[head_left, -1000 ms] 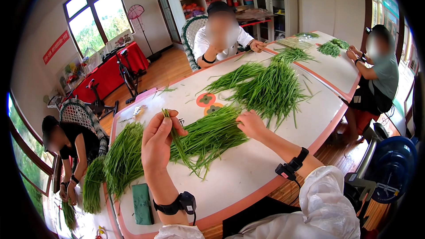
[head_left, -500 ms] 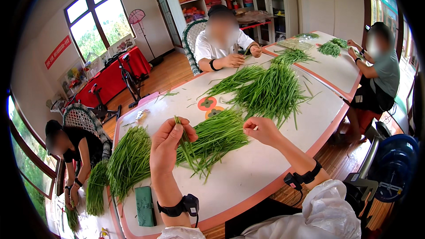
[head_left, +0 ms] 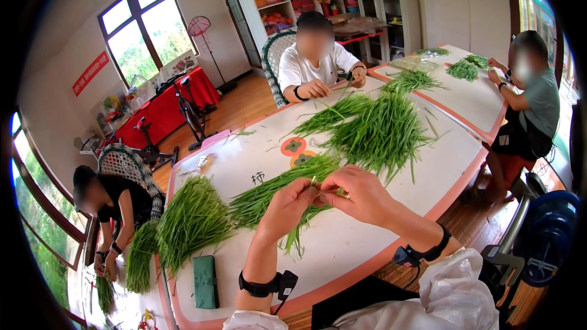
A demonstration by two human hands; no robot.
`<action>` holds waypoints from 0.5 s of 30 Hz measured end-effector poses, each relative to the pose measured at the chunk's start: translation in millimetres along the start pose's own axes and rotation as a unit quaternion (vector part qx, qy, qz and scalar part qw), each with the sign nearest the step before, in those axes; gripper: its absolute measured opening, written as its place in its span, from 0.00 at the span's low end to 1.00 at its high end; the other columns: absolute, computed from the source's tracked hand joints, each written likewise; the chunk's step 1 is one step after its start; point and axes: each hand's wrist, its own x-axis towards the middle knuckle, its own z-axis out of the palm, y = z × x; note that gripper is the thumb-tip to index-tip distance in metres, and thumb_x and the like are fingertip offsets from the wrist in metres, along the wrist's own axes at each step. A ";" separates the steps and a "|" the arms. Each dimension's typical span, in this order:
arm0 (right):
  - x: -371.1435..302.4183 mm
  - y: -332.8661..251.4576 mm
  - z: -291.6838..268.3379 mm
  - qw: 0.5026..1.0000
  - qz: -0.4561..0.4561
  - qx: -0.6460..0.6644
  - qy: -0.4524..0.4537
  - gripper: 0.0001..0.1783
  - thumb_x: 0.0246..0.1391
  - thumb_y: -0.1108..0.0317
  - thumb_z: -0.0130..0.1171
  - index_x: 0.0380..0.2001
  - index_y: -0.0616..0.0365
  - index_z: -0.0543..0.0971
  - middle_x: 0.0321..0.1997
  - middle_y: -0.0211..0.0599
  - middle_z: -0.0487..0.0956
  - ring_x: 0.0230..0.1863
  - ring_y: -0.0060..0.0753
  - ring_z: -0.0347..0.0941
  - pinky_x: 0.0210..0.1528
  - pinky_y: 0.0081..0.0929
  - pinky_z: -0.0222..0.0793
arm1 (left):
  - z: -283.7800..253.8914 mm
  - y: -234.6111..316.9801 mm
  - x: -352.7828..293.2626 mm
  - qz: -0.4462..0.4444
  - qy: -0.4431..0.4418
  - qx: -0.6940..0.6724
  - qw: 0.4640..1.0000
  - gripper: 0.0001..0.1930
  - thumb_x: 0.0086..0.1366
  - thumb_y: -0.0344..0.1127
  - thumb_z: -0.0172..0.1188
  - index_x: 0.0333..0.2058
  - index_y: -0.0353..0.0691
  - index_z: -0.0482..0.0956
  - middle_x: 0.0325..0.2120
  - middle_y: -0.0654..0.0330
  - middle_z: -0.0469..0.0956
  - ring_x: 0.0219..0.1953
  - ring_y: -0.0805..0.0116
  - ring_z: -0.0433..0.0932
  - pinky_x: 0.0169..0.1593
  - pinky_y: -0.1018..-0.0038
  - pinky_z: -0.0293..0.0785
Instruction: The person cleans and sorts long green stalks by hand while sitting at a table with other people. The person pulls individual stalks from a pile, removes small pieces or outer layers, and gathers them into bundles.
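Observation:
My left hand (head_left: pixel 286 206) is closed around a small bunch of garlic chives (head_left: pixel 296 239), their pale ends up between the fingers and the green leaves hanging below. My right hand (head_left: pixel 358 194) pinches at the top of the same bunch, its fingertips meeting those of the left; exactly what lies between them is partly hidden. Just beyond my hands lies a pile of chives (head_left: pixel 260 194) on the white table (head_left: pixel 358 250). To the left stands a thicker heap of chives (head_left: pixel 191 223), and farther off is a large heap (head_left: pixel 382 131).
A green phone case or wallet (head_left: pixel 205 282) lies near the left front edge. Across the table a person in white (head_left: pixel 315 64) handles stalks; others work at right (head_left: pixel 535 95) and left (head_left: pixel 116 198). Blue water jugs (head_left: pixel 544 232) stand on the right.
My right hand has come left to meet the left hand at the bunch's ends. The left hand has moved right and lower with the chives. The view has shifted slightly.

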 end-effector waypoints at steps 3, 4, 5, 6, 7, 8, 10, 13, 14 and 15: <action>-2.3 -0.1 -1.8 0.998 0.057 0.032 0.015 0.08 0.46 0.67 0.60 0.28 0.59 0.74 0.26 0.38 0.75 0.30 0.39 0.72 0.31 0.32 0.66 | 0.3 1.4 -2.2 -0.003 -0.001 0.017 1.000 0.10 0.66 0.31 0.46 0.38 0.29 0.71 0.26 0.61 0.73 0.29 0.73 0.73 0.36 0.78 0.71; -3.0 0.2 -2.3 0.995 0.081 0.047 0.018 0.09 0.46 0.67 0.60 0.28 0.59 0.74 0.25 0.38 0.75 0.29 0.39 0.72 0.30 0.32 0.66 | -0.5 0.2 -3.3 -0.004 0.001 0.026 1.000 0.10 0.66 0.30 0.45 0.38 0.29 0.71 0.25 0.61 0.73 0.29 0.73 0.73 0.36 0.78 0.71; -3.8 2.0 -3.7 0.995 0.081 0.049 0.015 0.09 0.47 0.66 0.60 0.29 0.59 0.75 0.25 0.38 0.75 0.27 0.36 0.72 0.29 0.30 0.67 | -0.5 -0.9 -4.5 -0.005 0.000 0.017 1.000 0.10 0.66 0.30 0.45 0.38 0.29 0.71 0.25 0.61 0.73 0.28 0.73 0.73 0.35 0.78 0.71; -5.0 4.8 -5.8 0.995 0.082 0.050 0.012 0.09 0.47 0.66 0.60 0.30 0.59 0.76 0.25 0.37 0.75 0.26 0.34 0.72 0.28 0.27 0.67 | -0.3 -2.0 -5.8 -0.006 -0.002 0.009 1.000 0.10 0.66 0.30 0.45 0.38 0.29 0.71 0.24 0.61 0.72 0.28 0.73 0.73 0.35 0.78 0.71; -6.6 7.5 -6.8 0.995 0.084 0.051 0.009 0.09 0.47 0.66 0.61 0.31 0.59 0.77 0.25 0.36 0.76 0.24 0.31 0.72 0.27 0.25 0.68 | -0.1 -2.9 -6.9 -0.008 -0.004 0.000 1.000 0.10 0.66 0.30 0.45 0.38 0.29 0.71 0.24 0.61 0.72 0.28 0.73 0.73 0.35 0.78 0.70; -8.3 9.6 -6.6 0.995 0.081 0.064 0.002 0.09 0.48 0.66 0.61 0.31 0.59 0.77 0.25 0.36 0.76 0.24 0.31 0.72 0.27 0.25 0.68 | -0.1 -3.3 -7.5 -0.012 -0.005 -0.007 1.000 0.10 0.66 0.30 0.45 0.38 0.30 0.71 0.25 0.61 0.73 0.29 0.73 0.73 0.36 0.78 0.70; -10.7 12.1 -4.8 0.993 0.074 0.090 -0.013 0.09 0.48 0.67 0.60 0.32 0.59 0.77 0.25 0.35 0.76 0.25 0.31 0.72 0.28 0.25 0.68 | -0.4 -3.4 -9.9 -0.021 -0.003 -0.020 1.000 0.09 0.65 0.30 0.45 0.38 0.30 0.71 0.26 0.61 0.73 0.30 0.73 0.73 0.37 0.78 0.70; -9.3 9.7 -2.4 0.996 0.053 0.075 -0.011 0.07 0.47 0.68 0.60 0.31 0.58 0.77 0.25 0.35 0.76 0.28 0.32 0.72 0.28 0.26 0.68 | 0.4 -7.3 -12.7 -0.029 0.031 -0.004 0.999 0.09 0.65 0.30 0.45 0.38 0.30 0.71 0.29 0.60 0.75 0.34 0.73 0.73 0.41 0.78 0.69; -8.2 9.8 -1.5 0.998 0.035 0.056 -0.001 0.07 0.47 0.68 0.60 0.30 0.58 0.77 0.25 0.34 0.76 0.29 0.33 0.71 0.29 0.27 0.67 | 2.5 -6.0 -12.4 -0.031 0.031 -0.002 0.999 0.09 0.65 0.30 0.45 0.38 0.30 0.71 0.30 0.60 0.75 0.35 0.73 0.74 0.42 0.78 0.69; -6.6 10.2 -0.5 0.999 0.016 0.037 0.008 0.06 0.46 0.69 0.60 0.29 0.57 0.76 0.25 0.34 0.75 0.30 0.34 0.71 0.29 0.27 0.67 | 5.1 -2.0 -9.6 -0.034 0.033 0.000 0.999 0.09 0.65 0.30 0.45 0.37 0.30 0.72 0.30 0.59 0.75 0.36 0.73 0.74 0.44 0.78 0.68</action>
